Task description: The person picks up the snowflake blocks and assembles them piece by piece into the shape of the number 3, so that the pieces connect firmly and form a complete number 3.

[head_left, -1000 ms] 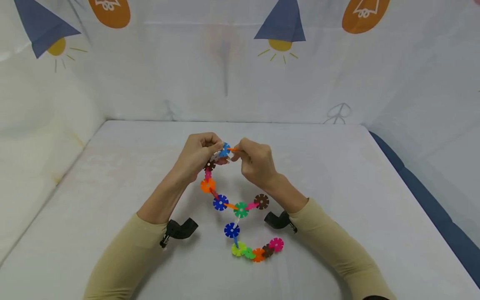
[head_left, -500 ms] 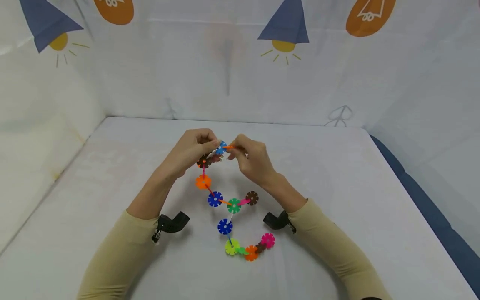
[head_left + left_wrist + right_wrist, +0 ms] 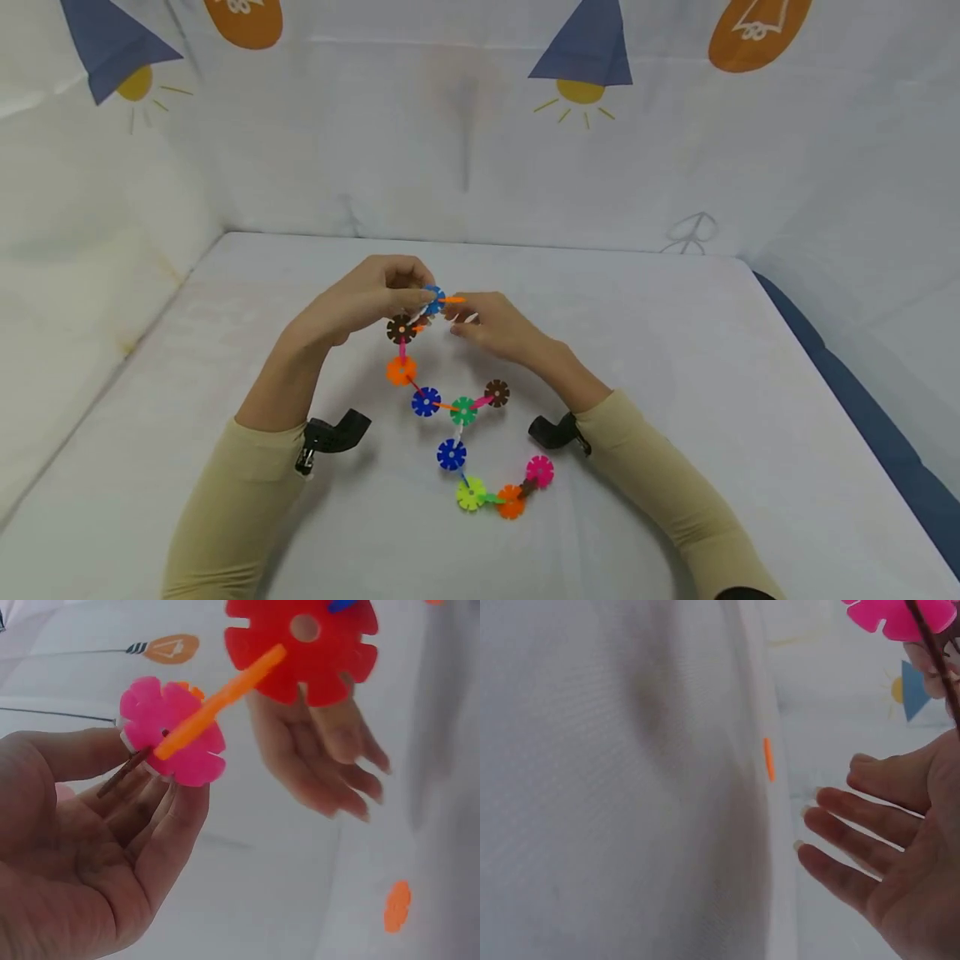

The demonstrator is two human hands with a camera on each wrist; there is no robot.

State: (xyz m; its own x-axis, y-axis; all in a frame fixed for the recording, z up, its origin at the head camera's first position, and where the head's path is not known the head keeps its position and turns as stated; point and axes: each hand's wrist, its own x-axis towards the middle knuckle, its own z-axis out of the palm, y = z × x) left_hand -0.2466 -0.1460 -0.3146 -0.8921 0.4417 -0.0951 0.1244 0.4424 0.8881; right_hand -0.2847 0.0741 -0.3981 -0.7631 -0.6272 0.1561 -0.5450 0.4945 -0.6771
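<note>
My left hand pinches the upper end of a chain of notched plastic discs, at a light blue disc. From that disc an orange disc juts out edge-on to the right. Beside it is my right hand, its fingers extended and loose; the right wrist view shows the right hand holding nothing. Lower down hang a brown disc and another orange disc. The left wrist view has a pink disc by the left fingertips and a red disc nearer the camera.
The chain continues down through a green disc, with a branch ending in a brown disc. Its lower end curves right to a pink disc. A white table lies beneath, with a white printed curtain behind.
My right hand has let go of the orange disc, and its fingers have straightened. The left hand and the upper chain have shifted slightly left.
</note>
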